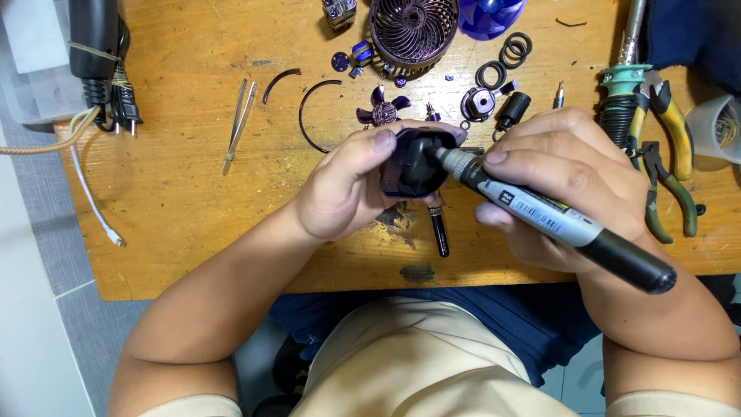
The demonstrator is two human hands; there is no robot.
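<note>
Left hand [340, 193] gripping dark housing [413, 162], right hand [563, 181] closed around marker [552, 220], tip touching housing, pliers [664, 154] right, tweezers [239, 123] left

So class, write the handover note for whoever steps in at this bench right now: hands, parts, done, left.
Left hand: grips the dark housing above the table.
Right hand: holds the marker, tip at the housing's opening.
Parts: grille, propeller, rings, tweezers and pliers lie on the table.
Done: fan lies in parts.
Left: housing not joined to any other part.
</note>
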